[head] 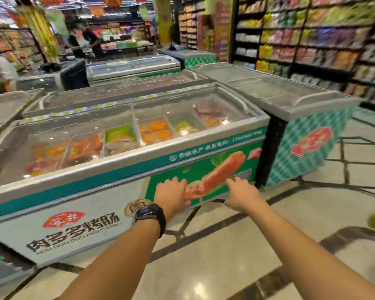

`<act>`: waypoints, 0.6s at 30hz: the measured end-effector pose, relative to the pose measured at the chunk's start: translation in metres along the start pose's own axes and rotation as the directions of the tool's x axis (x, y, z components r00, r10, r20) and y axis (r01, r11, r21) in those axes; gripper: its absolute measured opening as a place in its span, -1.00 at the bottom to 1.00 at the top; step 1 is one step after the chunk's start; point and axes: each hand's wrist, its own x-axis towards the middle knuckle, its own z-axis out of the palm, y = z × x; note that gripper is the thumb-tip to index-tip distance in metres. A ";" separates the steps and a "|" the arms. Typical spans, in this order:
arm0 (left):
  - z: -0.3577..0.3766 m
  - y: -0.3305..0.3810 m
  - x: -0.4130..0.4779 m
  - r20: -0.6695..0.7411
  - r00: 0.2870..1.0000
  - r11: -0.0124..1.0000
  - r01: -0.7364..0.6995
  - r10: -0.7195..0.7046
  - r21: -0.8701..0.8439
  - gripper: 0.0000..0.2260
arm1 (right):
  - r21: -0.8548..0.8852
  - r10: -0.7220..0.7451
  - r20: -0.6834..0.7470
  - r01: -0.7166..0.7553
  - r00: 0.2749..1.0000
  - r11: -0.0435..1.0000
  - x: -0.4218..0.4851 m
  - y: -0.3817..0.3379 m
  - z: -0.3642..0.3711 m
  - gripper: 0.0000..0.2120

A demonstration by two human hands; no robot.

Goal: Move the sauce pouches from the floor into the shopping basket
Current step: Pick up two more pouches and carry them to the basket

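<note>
Left hand (171, 195), wristwatch (149, 213) on, and right hand (240, 194) reach forward, palms down, fingers relaxed, holding nothing. Chest freezer (126, 148) just ahead; tiled floor (204, 256) below. Location of sauce pouches: cannot tell.

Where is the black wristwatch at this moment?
The black wristwatch is left of centre in the head view, worn on the wrist just behind the left hand, in front of the chest freezer.

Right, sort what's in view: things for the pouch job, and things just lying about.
For the job: bare left hand and right hand, both open and empty. No pouches or basket in view.

Just about: glass-topped teal chest freezer, black wristwatch, packed snack shelves.
</note>
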 end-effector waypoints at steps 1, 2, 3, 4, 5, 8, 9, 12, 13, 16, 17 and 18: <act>-0.004 0.022 0.015 0.001 0.999 0.999 -0.044 0.044 -0.006 -0.50 | 0.008 0.043 0.004 -0.043 0.999 0.999 -0.002 0.024 -0.003 -0.38; -0.008 0.044 0.029 -0.004 0.996 0.996 -0.089 0.088 -0.013 -0.50 | 0.018 0.088 0.004 -0.088 0.996 0.996 -0.005 0.048 -0.005 -0.37; -0.011 0.067 0.043 -0.014 0.991 0.991 -0.133 0.133 -0.020 -0.50 | 0.028 0.136 0.003 -0.136 0.991 0.990 -0.008 0.072 -0.007 -0.37; -0.014 0.088 0.055 -0.028 0.984 0.984 -0.179 0.178 -0.025 -0.52 | 0.043 0.183 -0.002 -0.182 0.983 0.982 -0.011 0.094 -0.009 -0.38; -0.017 0.109 0.067 -0.042 0.974 0.974 -0.225 0.223 -0.032 -0.53 | 0.060 0.229 -0.004 -0.228 0.973 0.972 -0.015 0.115 -0.011 -0.38; -0.023 0.167 0.101 -0.073 0.927 0.929 -0.369 0.367 -0.017 -0.53 | 0.099 0.366 0.002 -0.365 0.930 0.926 -0.029 0.171 -0.015 -0.40; -0.025 0.185 0.112 -0.076 0.908 0.910 -0.415 0.413 -0.010 -0.52 | 0.102 0.406 -0.004 -0.403 0.914 0.909 -0.034 0.187 -0.016 -0.40; -0.031 0.236 0.143 -0.066 0.850 0.852 -0.523 0.522 -0.005 -0.50 | 0.121 0.506 -0.014 -0.501 0.862 0.857 -0.043 0.230 -0.016 -0.42; -0.034 0.252 0.153 -0.068 0.832 0.834 -0.552 0.551 0.002 -0.51 | 0.126 0.541 -0.012 -0.536 0.841 0.835 -0.043 0.242 -0.016 -0.43; -0.039 0.295 0.192 -0.057 0.769 0.771 -0.636 0.637 0.028 -0.54 | 0.127 0.638 -0.003 -0.633 0.770 0.764 -0.038 0.276 -0.018 -0.44; -0.041 0.308 0.206 -0.061 0.749 0.752 -0.659 0.659 0.032 -0.53 | 0.127 0.662 -0.001 -0.657 0.749 0.743 -0.035 0.287 -0.019 -0.45; -0.042 0.319 0.220 -0.068 0.731 0.733 -0.679 0.679 0.029 -0.52 | 0.131 0.687 0.003 -0.681 0.727 0.721 -0.030 0.297 -0.021 -0.47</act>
